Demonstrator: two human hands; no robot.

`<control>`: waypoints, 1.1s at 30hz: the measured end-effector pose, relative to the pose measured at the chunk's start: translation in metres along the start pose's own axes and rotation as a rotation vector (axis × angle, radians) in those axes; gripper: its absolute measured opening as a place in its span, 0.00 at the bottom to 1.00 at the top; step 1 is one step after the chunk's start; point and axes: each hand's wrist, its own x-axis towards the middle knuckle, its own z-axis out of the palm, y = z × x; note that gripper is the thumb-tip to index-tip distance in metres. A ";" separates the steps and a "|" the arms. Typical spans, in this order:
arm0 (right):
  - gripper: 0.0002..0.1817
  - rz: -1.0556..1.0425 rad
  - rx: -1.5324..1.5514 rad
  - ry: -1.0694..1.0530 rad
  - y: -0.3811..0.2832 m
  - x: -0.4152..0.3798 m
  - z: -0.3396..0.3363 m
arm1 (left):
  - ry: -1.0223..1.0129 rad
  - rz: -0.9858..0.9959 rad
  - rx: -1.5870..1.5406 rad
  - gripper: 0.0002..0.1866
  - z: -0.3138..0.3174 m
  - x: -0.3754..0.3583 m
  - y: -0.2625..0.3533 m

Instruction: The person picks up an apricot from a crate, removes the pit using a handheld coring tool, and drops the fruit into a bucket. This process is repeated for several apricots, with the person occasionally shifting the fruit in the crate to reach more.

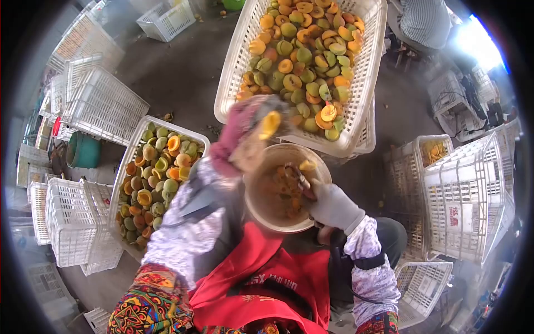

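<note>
Place: I'm in a fruit-processing workshop | beyond my bucket: large crate of halved fruit | left of bucket: smaller fruit crate, stacked white crates | right of bucket: more stacked crates | around bucket: grey floor

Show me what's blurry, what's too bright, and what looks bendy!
In the head view, the left hand is smeary, the right hand sharper; also in head view, white glare washes out the upper right; head view again, black corners curve and the outer crates look bent, perhaps from a wide lens.
</note>
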 end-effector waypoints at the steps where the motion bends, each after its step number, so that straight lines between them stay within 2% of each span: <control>1: 0.14 0.008 -0.333 -0.074 0.006 -0.006 0.006 | -0.186 -0.130 0.304 0.12 -0.038 0.010 0.033; 2: 0.14 0.002 -0.328 -0.066 0.005 -0.011 0.010 | -0.008 -0.267 0.184 0.12 -0.035 0.006 0.072; 3: 0.14 0.086 -0.449 -0.131 0.004 -0.015 0.015 | 0.169 -0.401 0.064 0.12 -0.033 -0.001 0.108; 4: 0.16 0.170 -0.569 -0.198 0.002 -0.018 0.019 | 0.094 -0.450 0.334 0.12 -0.058 -0.001 0.126; 5: 0.16 0.157 -0.562 -0.190 -0.003 -0.021 0.017 | 0.023 -0.491 0.606 0.12 -0.090 -0.001 0.144; 7: 0.17 0.120 -0.544 -0.249 -0.015 -0.028 0.006 | -0.397 -0.491 1.354 0.13 -0.156 -0.013 0.164; 8: 0.17 0.089 -0.499 -0.223 -0.016 -0.029 0.002 | -0.043 -1.195 1.189 0.18 -0.116 -0.002 0.184; 9: 0.17 0.077 -0.500 -0.218 -0.018 -0.029 -0.002 | -0.509 -0.834 1.781 0.21 -0.127 -0.006 0.182; 11: 0.17 0.076 -0.474 -0.164 -0.019 -0.028 -0.011 | -0.579 -0.284 2.085 0.22 -0.130 -0.007 0.169; 13: 0.17 0.037 -0.487 -0.090 -0.015 -0.026 -0.017 | -0.532 -0.026 1.853 0.20 -0.100 0.023 0.147; 15: 0.17 0.108 -0.411 0.094 -0.019 -0.022 -0.030 | -0.592 -0.219 1.455 0.19 -0.061 0.062 0.116; 16: 0.15 0.064 -0.389 0.224 -0.017 -0.021 -0.033 | -0.519 -0.432 1.371 0.18 -0.038 0.075 0.093; 17: 0.15 0.068 -0.393 0.231 -0.014 -0.020 -0.036 | -0.445 -0.639 1.276 0.17 -0.018 0.088 0.071; 19: 0.11 -0.015 -0.385 0.458 -0.009 -0.018 -0.040 | -0.489 -0.373 1.155 0.18 -0.037 0.107 -0.023; 23: 0.10 0.128 -0.288 0.414 -0.009 -0.020 -0.054 | -0.501 -0.367 1.355 0.23 -0.009 0.117 -0.104; 25: 0.10 0.133 -0.285 0.426 -0.007 -0.017 -0.057 | -0.163 -0.077 1.597 0.26 0.000 0.105 -0.135; 26: 0.11 0.114 -0.291 0.453 -0.006 -0.016 -0.058 | -0.178 -0.257 1.623 0.28 0.016 0.106 -0.123; 27: 0.11 0.095 -0.298 0.478 -0.005 -0.016 -0.058 | -0.185 -0.258 1.622 0.28 0.019 0.111 -0.124; 29: 0.11 0.077 -0.285 0.509 -0.004 -0.014 -0.060 | -0.216 -0.564 1.493 0.29 0.015 0.121 -0.122; 31: 0.11 0.056 -0.285 0.551 -0.004 -0.013 -0.060 | -0.184 -0.536 1.421 0.30 0.011 0.115 -0.120; 33: 0.11 0.040 -0.284 0.569 -0.002 -0.013 -0.060 | -0.145 -0.321 1.446 0.23 0.009 0.106 -0.119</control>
